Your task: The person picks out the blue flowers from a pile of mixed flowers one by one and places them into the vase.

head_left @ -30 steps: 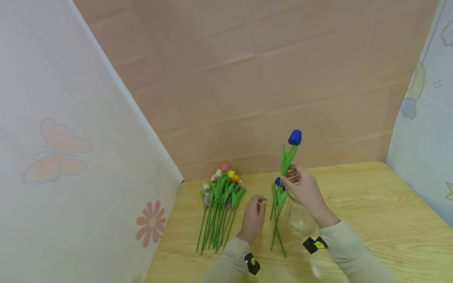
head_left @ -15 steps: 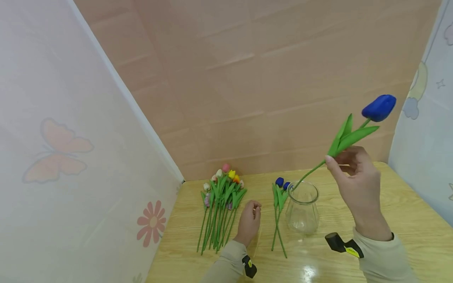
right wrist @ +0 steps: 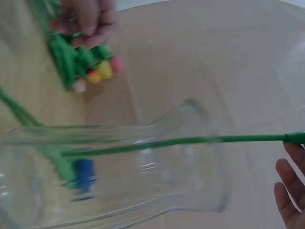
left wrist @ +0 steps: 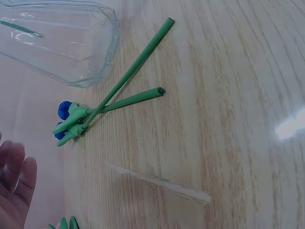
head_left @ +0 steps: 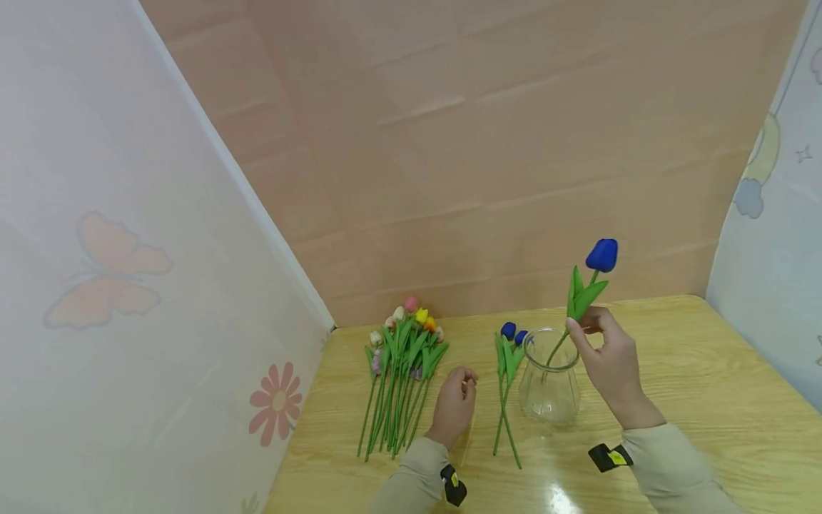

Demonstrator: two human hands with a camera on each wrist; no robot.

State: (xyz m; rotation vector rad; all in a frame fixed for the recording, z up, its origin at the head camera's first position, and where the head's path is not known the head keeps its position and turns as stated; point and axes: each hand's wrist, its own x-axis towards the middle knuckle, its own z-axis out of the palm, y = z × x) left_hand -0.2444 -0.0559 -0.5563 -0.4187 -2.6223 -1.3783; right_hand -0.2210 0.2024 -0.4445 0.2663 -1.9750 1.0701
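My right hand [head_left: 610, 360] pinches a blue tulip [head_left: 602, 255] just under its leaves. The stem slants down through the mouth of a clear glass vase [head_left: 549, 392]; in the right wrist view the stem [right wrist: 181, 141] runs inside the glass, its lower end short of the base. Left of the vase, two more blue tulips [head_left: 506, 385] lie with stems crossed. My left hand [head_left: 453, 407] is held over the table between these and a mixed bunch of tulips [head_left: 401, 378], fingers loosely bent and holding nothing.
The wooden table [head_left: 693, 385] has a pale scratch-like strip [left wrist: 159, 182] near my left hand. A brown backdrop [head_left: 481, 178] rises behind, and printed panels [head_left: 160, 300] stand at both sides. The vase's glass rim [head_left: 551, 367] faces up.
The right hand has swung the blue tulip out to the right, then back left and down, bringing its stem into the vase. My left hand has shifted only slightly.
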